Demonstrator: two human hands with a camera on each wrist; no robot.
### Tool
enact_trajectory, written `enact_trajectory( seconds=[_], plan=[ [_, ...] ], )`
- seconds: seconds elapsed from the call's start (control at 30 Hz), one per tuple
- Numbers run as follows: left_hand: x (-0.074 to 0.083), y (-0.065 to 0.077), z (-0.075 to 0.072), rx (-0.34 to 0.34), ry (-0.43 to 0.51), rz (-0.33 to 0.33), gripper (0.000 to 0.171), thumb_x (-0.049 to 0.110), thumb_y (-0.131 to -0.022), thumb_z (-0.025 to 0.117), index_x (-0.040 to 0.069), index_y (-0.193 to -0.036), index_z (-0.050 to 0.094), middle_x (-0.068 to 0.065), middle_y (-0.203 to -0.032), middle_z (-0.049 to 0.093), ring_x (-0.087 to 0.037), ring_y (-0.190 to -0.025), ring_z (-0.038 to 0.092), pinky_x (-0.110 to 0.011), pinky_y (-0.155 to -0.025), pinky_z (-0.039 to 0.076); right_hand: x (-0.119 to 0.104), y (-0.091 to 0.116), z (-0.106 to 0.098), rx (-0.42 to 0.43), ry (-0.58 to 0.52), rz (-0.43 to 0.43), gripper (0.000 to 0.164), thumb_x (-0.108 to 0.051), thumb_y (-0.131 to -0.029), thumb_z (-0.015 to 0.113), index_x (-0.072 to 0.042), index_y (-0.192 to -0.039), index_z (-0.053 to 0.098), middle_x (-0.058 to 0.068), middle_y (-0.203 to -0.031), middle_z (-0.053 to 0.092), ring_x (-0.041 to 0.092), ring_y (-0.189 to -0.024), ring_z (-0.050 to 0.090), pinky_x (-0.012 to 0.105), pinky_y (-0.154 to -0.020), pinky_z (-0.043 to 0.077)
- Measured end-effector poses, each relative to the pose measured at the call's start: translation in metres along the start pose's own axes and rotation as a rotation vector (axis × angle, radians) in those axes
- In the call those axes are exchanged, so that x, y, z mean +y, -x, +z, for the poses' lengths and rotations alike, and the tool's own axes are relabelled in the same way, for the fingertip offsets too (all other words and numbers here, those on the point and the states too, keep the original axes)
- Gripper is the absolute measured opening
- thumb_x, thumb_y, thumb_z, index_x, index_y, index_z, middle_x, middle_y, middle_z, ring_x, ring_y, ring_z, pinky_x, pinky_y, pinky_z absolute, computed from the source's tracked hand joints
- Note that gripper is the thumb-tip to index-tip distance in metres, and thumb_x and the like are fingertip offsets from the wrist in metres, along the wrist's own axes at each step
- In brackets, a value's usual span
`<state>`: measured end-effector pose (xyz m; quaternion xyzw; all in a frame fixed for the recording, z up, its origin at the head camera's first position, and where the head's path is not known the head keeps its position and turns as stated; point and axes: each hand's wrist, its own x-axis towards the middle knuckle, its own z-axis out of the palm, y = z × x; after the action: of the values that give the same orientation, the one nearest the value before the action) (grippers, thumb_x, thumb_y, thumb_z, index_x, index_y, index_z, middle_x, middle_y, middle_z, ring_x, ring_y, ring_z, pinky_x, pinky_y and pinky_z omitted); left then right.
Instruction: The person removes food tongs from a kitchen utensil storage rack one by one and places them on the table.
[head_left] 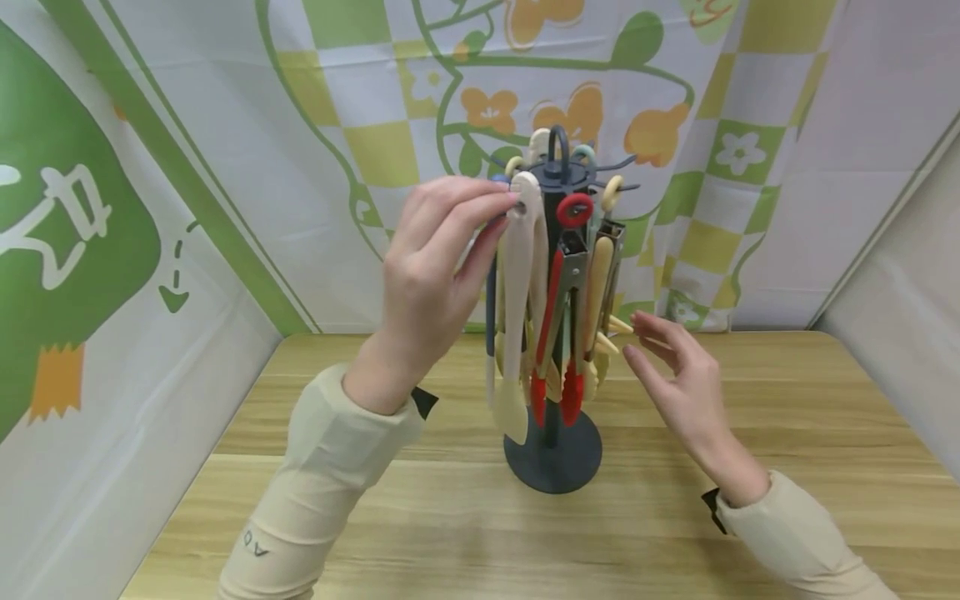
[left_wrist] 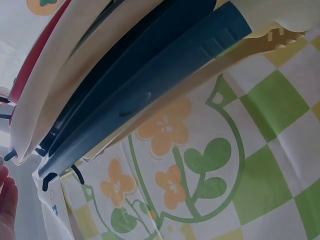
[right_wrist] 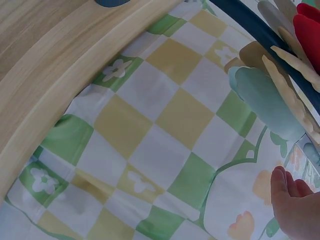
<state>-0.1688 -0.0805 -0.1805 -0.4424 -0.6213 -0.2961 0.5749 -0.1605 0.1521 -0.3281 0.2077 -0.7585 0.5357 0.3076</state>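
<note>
Cream spatula [head_left: 516,283] pinched at the top of a dark utensil stand [head_left: 555,471]

The cream spatula was at the near left side of the utensil stand, close to upright, pale handle up and blade down; the blade's tip overlapped the round base in the head view. Left hand [head_left: 442,258]: thumb and fingers clamped on the handle's top end, beside its hole. Whether the handle sat on a hook could not be told.

Blue-handled utensil [left_wrist: 142,92] hung just behind the spatula. Red tongs [head_left: 547,315] hung on its right, red tips downward, red ring at the top. Yellow tongs [head_left: 602,271] hung next, tips splayed toward the table's right edge.

Right hand [head_left: 678,375]: fingers slightly bent, thumb apart from them, just beside the tips of the yellow tongs; the right wrist view showed a gap between. A pale green utensil [right_wrist: 265,97] hung near those tips.

The stand stood on the wooden table [head_left: 420,525], between its left and right edges and nearer the back edge. Cream sleeves [head_left: 322,467] covered both forearms. Behind the back edge hung a checked, flowered cloth [head_left: 378,154].
</note>
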Motion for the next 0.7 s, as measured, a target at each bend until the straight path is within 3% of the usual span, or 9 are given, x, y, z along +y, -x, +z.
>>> enact_trajectory(
  seconds=[0.4,0.7],
  plan=[
    [-0.0017,-0.0040,-0.0002,-0.116,-0.013,0.033,0.013,0.000,-0.087,0.057,-0.008,-0.095,0.065,-0.017,-0.095,0.062,-0.028,-0.093,0.058,-0.027,-0.089,0.047,-0.0063,0.0033,0.0024,-0.016,-0.039,0.001,0.039,0.011,-0.079,0.062,0.008,-0.118,0.054,0.019,-0.115,0.057,0.007,-0.104,0.054,0.020,-0.090,0.046],
    [-0.0026,-0.0054,0.0012,-0.145,-0.028,0.072,0.014,-0.001,-0.089,0.054,-0.008,-0.095,0.065,-0.017,-0.096,0.062,-0.028,-0.092,0.057,-0.026,-0.088,0.047,-0.0091,0.0048,0.0047,-0.036,-0.066,-0.003,0.041,0.012,-0.078,0.062,0.009,-0.118,0.053,0.016,-0.113,0.057,0.012,-0.104,0.054,0.022,-0.090,0.046]
  ],
)
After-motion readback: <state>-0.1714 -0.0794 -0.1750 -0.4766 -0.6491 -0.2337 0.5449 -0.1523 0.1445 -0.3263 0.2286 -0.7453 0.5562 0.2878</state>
